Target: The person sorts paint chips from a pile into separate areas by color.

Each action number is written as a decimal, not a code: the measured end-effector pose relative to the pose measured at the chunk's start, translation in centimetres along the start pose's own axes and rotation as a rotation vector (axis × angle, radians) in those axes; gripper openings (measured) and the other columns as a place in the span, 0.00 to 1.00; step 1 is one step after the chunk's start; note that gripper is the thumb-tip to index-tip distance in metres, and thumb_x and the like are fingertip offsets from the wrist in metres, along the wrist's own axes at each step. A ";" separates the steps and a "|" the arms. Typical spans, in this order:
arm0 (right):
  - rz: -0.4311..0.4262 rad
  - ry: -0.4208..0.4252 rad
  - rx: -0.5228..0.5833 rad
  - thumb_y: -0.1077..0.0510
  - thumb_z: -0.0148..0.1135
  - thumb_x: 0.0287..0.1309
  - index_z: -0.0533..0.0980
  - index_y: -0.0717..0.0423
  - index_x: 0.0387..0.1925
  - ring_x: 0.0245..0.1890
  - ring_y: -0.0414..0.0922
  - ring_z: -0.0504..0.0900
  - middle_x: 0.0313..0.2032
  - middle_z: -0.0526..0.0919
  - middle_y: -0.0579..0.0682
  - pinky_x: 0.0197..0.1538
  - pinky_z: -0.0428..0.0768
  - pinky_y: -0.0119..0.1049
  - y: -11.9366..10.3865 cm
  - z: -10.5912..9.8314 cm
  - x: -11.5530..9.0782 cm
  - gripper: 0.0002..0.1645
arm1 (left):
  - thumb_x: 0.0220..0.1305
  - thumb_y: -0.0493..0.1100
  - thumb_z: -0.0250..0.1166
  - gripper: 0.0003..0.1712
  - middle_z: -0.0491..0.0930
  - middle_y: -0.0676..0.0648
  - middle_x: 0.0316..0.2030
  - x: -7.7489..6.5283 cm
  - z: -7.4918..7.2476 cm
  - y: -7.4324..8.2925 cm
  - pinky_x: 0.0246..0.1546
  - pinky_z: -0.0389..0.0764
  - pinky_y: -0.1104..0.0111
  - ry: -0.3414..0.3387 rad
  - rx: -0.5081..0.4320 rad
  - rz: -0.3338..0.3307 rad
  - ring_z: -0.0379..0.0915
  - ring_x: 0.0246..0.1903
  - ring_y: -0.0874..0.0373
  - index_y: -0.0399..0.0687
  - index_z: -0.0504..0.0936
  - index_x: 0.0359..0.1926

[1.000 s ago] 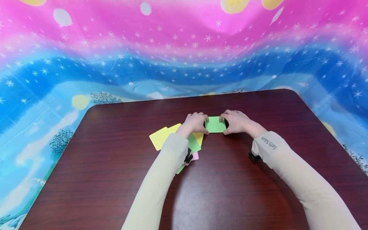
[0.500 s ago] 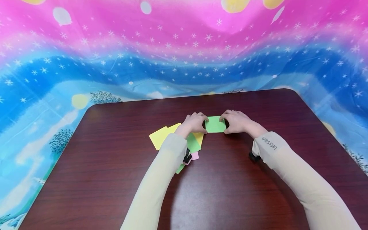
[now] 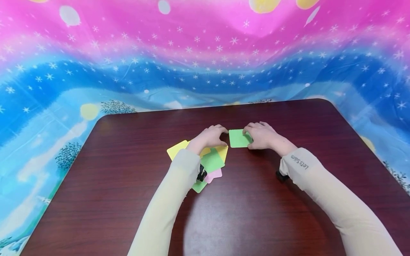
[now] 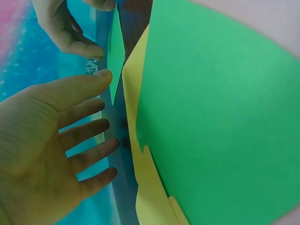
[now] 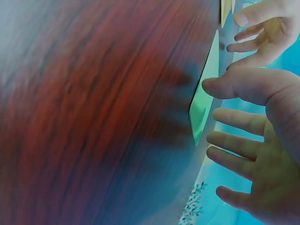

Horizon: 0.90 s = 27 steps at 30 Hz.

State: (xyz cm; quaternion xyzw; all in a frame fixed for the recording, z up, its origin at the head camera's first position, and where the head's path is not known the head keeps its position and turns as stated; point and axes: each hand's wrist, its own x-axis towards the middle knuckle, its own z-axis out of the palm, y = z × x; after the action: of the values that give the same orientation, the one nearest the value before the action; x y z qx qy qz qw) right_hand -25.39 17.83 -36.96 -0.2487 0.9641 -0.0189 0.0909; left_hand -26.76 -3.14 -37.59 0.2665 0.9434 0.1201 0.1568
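Note:
A green card [image 3: 237, 139] lies flat on the dark wood table, right of centre in the head view. My right hand [image 3: 262, 136] is at its right end, thumb by the near edge and a finger over the far corner. In the right wrist view the fingers [image 5: 236, 143] are spread and fairly straight. My left hand [image 3: 208, 137] hovers over a loose pile of cards, just left of the green card and apart from it. The left wrist view shows its fingers [image 4: 89, 157] extended, holding nothing. Part of the pile is hidden under the left hand and sleeve.
In the pile are yellow cards [image 3: 175, 149], a larger-looking green card [image 3: 214, 160], a pink card [image 3: 214, 175] and another green card [image 3: 200, 186]. The table [image 3: 128, 199] has rounded far corners. A patterned pink and blue cloth [image 3: 205, 53] hangs behind it.
My left hand has come off the left end of the green card and shifted slightly left, over the pile. The right hand stays at the right end and reaches slightly further over the card.

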 end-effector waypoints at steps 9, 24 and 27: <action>-0.052 0.042 -0.023 0.50 0.63 0.45 0.73 0.56 0.52 0.58 0.54 0.66 0.54 0.72 0.55 0.64 0.51 0.56 -2.0 -0.2 0.1 0.30 | 0.57 0.52 0.62 0.29 0.61 0.49 0.63 -1.4 -0.5 -0.7 0.61 0.58 0.54 0.014 0.004 -0.017 0.56 0.62 0.50 0.53 0.70 0.60; -0.132 0.093 0.035 0.50 0.64 0.47 0.73 0.54 0.53 0.58 0.51 0.68 0.52 0.74 0.51 0.64 0.53 0.55 -5.9 0.3 1.4 0.30 | 0.52 0.52 0.65 0.33 0.66 0.46 0.58 -5.1 -1.2 -3.5 0.57 0.61 0.52 0.089 0.008 -0.075 0.61 0.57 0.47 0.47 0.70 0.59; -0.147 0.098 0.036 0.50 0.63 0.47 0.73 0.53 0.53 0.57 0.50 0.69 0.52 0.75 0.51 0.64 0.53 0.54 -6.3 0.4 1.7 0.29 | 0.51 0.52 0.66 0.34 0.66 0.45 0.57 -5.9 -1.3 -3.8 0.57 0.62 0.52 0.097 0.010 -0.093 0.62 0.56 0.47 0.46 0.70 0.59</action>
State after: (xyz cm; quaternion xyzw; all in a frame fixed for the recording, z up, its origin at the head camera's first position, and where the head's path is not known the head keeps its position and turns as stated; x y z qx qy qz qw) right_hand -23.73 11.47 -37.13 -0.3161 0.9460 -0.0553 0.0463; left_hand -24.27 -9.65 -36.23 0.2172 0.9618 0.1206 0.1150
